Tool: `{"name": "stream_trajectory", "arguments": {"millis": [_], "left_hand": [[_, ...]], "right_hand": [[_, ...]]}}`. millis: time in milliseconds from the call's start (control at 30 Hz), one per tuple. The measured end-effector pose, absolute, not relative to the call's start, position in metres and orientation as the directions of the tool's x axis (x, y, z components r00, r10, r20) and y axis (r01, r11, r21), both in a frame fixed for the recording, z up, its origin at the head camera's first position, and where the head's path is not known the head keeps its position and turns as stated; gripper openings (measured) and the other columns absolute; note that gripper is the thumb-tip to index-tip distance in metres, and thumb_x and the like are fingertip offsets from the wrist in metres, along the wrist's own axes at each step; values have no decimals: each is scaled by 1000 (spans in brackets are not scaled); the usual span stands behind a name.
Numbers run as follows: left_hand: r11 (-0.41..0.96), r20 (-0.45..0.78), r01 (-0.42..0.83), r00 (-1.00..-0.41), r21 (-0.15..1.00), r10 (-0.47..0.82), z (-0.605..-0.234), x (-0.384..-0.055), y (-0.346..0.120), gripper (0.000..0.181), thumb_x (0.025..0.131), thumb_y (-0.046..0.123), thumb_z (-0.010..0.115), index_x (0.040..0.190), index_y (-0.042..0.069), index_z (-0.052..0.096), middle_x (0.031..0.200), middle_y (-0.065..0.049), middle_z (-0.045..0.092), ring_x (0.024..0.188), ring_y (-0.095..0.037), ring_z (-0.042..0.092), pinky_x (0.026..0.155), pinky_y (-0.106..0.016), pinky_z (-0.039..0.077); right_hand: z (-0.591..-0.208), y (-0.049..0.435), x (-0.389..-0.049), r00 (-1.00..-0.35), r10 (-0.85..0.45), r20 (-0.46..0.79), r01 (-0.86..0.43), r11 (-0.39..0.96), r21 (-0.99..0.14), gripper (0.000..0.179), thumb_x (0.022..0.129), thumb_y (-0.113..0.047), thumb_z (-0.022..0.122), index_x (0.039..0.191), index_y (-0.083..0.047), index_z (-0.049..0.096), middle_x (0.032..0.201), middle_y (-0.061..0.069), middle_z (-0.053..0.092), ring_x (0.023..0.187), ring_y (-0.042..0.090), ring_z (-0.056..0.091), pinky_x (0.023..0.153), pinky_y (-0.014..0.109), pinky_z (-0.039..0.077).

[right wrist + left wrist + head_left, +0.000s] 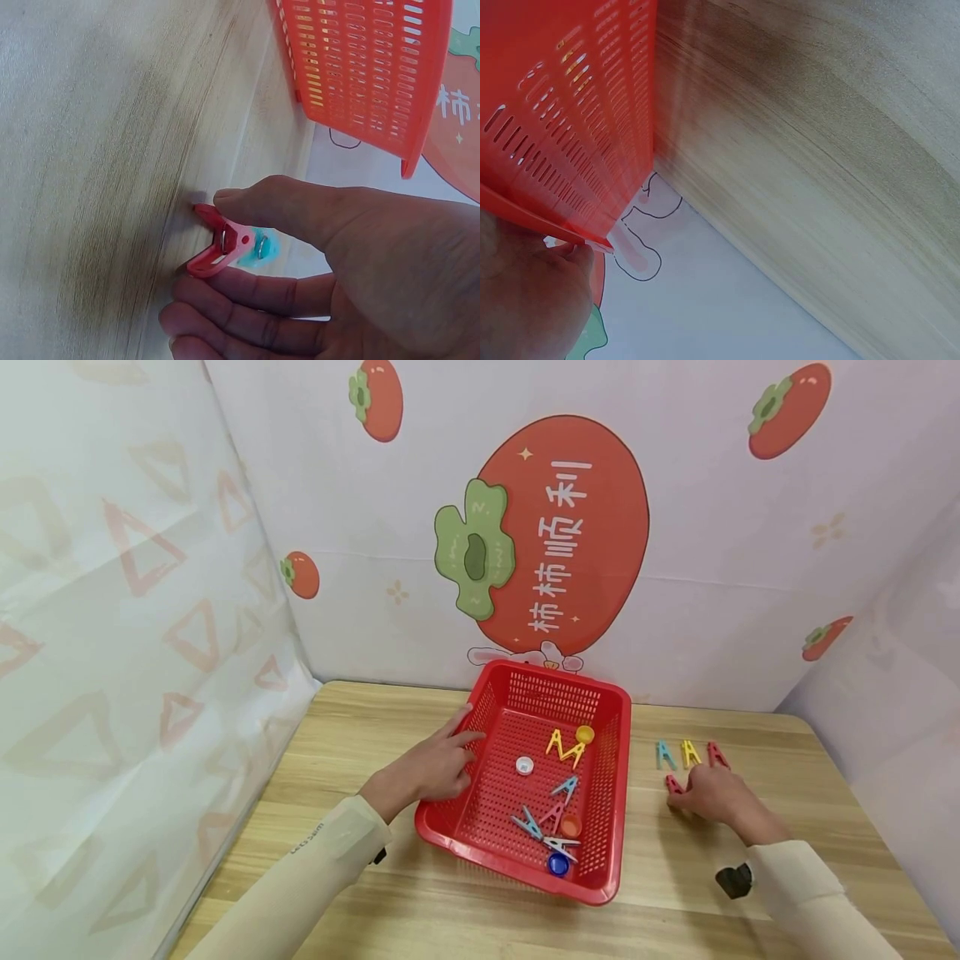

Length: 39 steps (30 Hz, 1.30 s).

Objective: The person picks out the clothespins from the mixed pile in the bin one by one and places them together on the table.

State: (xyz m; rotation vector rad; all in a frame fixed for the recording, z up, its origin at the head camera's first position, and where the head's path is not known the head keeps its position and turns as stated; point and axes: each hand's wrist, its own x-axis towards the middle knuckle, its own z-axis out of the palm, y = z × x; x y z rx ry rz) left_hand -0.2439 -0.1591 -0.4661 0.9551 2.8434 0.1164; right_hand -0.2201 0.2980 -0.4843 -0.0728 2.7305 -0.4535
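My left hand (444, 764) grips the left rim of a red plastic basket (617, 793), with its fingers reaching over the inside. The left wrist view shows that hand (536, 292) right at the rim. Right of the basket, my right hand (716, 793) is low over the table at a red clothespin (674, 784). In the right wrist view, the thumb and index finger pinch this clothespin (234, 241) by its two legs. Just beyond the hand lie a blue clothespin (665, 754), a yellow clothespin (690, 752) and another red clothespin (717, 754).
Inside the basket lie several clothespins in yellow, blue, pink and white, along with a white cap (524, 766), a yellow cap (585, 735), an orange cap (571, 825) and a blue cap (558, 864). A printed cloth wall (360, 635) borders the wooden table (300, 752).
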Motion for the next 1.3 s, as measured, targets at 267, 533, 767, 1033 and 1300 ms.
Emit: {"name": "stream_trajectory", "arguments": {"millis": [267, 533, 767, 1033, 1300], "left_hand": [[801, -112, 585, -794, 126, 598, -467, -245, -159, 31, 95, 17, 73, 124, 8, 81, 168, -5, 51, 172, -26, 4, 141, -46, 13], [798, -111, 588, -792, 132, 601, -466, -243, -160, 31, 96, 16, 73, 125, 8, 81, 169, -5, 50, 172, -26, 4, 141, -45, 13], [797, -108, 591, -790, 127, 603, -465, -244, -159, 29, 96, 16, 72, 122, 7, 82, 169, -6, 50, 172, -27, 4, 141, -45, 14], [800, -110, 586, -793, 128, 599, -463, -243, -159, 31, 96, 16, 73, 124, 7, 81, 169, -6, 50, 172, -27, 5, 140, -45, 16], [802, -113, 584, -795, 123, 596, -463, -243, -159, 30, 96, 16, 72, 123, 7, 81, 169, -5, 49, 172, -27, 4, 140, -44, 17]], "right_hand": [[-485, 295, -220, -924, -80, -374, 43, 950, -311, 39, 99, -32, 74, 69, -10, 61, 59, -3, 46, 57, 13, 44, 58, 27, 35], [-487, 292, -219, -922, -83, -377, 47, 946, -322, 40, 100, -33, 74, 68, -10, 64, 56, -3, 48, 53, 11, 43, 57, 24, 35], [-487, 290, -221, -923, -97, -371, 32, 945, -325, 42, 100, -33, 73, 66, -10, 63, 55, -3, 47, 53, 11, 42, 57, 25, 35], [-484, 291, -222, -924, -94, -371, 30, 948, -316, 42, 100, -34, 72, 66, -11, 62, 56, -3, 47, 54, 12, 43, 58, 26, 34], [-482, 289, -218, -926, -101, -363, 20, 949, -315, 42, 101, -33, 72, 67, -11, 61, 57, -3, 47, 55, 12, 43, 59, 26, 35]]}}
